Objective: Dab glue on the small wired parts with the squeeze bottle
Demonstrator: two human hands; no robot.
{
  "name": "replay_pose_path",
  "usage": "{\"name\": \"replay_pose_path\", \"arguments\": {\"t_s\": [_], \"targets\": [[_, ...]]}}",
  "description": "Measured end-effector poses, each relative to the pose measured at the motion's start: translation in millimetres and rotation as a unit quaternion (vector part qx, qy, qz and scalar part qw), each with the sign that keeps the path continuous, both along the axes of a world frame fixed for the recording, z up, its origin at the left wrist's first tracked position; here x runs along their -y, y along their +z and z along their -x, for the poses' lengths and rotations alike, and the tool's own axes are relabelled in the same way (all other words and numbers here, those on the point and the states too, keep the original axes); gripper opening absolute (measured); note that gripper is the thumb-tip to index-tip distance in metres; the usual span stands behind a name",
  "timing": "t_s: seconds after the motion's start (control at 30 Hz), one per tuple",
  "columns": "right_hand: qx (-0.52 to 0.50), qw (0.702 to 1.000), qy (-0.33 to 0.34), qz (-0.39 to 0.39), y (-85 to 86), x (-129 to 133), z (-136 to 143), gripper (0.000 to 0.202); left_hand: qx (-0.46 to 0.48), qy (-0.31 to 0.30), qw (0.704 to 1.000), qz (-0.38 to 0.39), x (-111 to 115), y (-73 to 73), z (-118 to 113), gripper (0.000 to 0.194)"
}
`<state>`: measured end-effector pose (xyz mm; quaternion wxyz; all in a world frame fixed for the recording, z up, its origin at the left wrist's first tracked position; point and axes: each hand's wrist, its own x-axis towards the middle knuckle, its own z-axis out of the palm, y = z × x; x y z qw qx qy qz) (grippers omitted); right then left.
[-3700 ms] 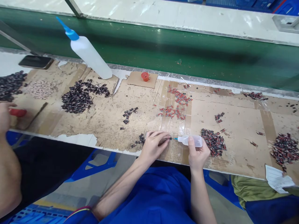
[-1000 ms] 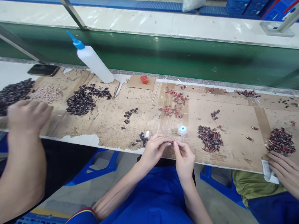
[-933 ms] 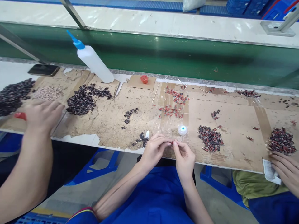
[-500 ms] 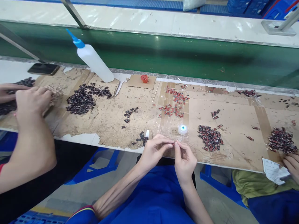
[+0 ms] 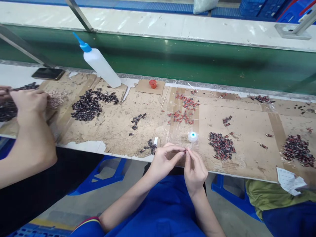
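Note:
My left hand (image 5: 166, 162) and my right hand (image 5: 196, 169) meet fingertip to fingertip above the near edge of the cardboard-covered bench. Both are closed in a pinch around a small dark red part (image 5: 185, 151), mostly hidden by the fingers. Just beyond them stands a small round translucent container (image 5: 193, 137) with a blue tip. By my left hand lies a little group of black parts (image 5: 148, 146). Right of my right hand is a pile of red-and-black parts (image 5: 222, 145). Loose red parts (image 5: 182, 117) lie farther back.
A white squeeze bottle (image 5: 102, 68) with a blue nozzle stands behind a black pile (image 5: 86, 106). An orange-red cup (image 5: 152, 84) sits on a cardboard piece. At left are a phone (image 5: 48, 73) and a co-worker's hands (image 5: 31, 100). Torn paper (image 5: 290, 180) overhangs the right edge.
My hands stay pinched together, with only a slight shift of the fingertips. The left co-worker's hands have moved a little leftward. The hand at the far right has left the view.

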<state>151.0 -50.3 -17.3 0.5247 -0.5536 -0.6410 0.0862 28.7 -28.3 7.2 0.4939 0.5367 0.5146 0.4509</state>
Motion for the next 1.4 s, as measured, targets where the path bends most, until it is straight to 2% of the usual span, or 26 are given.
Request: {"name": "replay_pose_path", "arguments": {"t_s": [0.17,0.3,0.4,0.5,0.63,0.77,0.87,0.93,1.0,1.07,1.17,1.23,1.3,1.4], "targets": [[-0.056,0.996,0.003,0.067,-1.0,1.7,-2.5,0.019,-0.029,0.002,1.0,0.007,0.2,-2.3,-1.8,0.012],[-0.147,0.976,0.026,0.156,-1.9,4.4,-7.2,0.018,-0.048,-0.009,0.999,0.01,0.0,-2.5,-1.6,0.012],[-0.177,0.967,0.045,0.179,1.4,4.3,-11.3,0.018,-0.052,-0.023,0.998,0.01,0.0,-1.7,-1.0,0.013],[-0.146,0.976,0.067,0.15,7.5,1.8,-14.4,0.016,-0.047,-0.028,0.998,0.003,0.0,-1.8,-0.4,0.012],[-0.056,0.994,0.065,0.071,11.4,-1.2,-17.1,0.019,-0.037,-0.051,0.998,-0.005,0.7,-3.1,-3.2,0.011],[0.028,0.997,0.073,0.013,7.6,-2.0,-25.3,0.023,-0.045,-0.08,0.995,-0.034,-2.5,-2.3,-0.8,0.023],[0.052,0.999,-0.003,-0.015,3.8,-4.1,-39.4,0.021,-0.139,-0.061,0.982,-0.114,-10.5,-1.5,21.9,0.02],[0.056,0.993,-0.104,-0.024,2.0,-7.5,-49.5,0.021,-0.227,0.012,0.958,-0.176,-16.2,-3.3,49.0,0.017],[0.054,0.986,-0.155,-0.013,0.2,-12.7,-56.4,0.024,-0.336,0.094,0.92,-0.178,-20.1,-7.7,80.5,0.023],[0.066,0.988,-0.14,0.009,-3.2,-19.5,-57.7,0.033,-0.421,0.145,0.881,-0.163,-22.0,-14.4,109.1,0.03],[0.107,0.989,-0.09,0.047,-10.8,-31.6,-50.5,0.054,-0.479,0.14,0.858,-0.125,-22.9,-25.0,136.3,0.025],[0.117,0.988,-0.068,0.07,-15.0,-39.6,-43.0,0.056,-0.48,0.131,0.861,-0.101,-23.1,-29.7,143.9,0.023],[0.103,0.99,-0.048,0.089,-16.4,-45.4,-36.5,0.044,-0.469,0.128,0.87,-0.079,-22.9,-30.6,146.4,0.024],[0.036,0.991,-0.028,0.123,-14.5,-47.2,-32.0,0.03,-0.426,0.14,0.892,-0.061,-21.9,-23.8,142.8,0.023]]}}
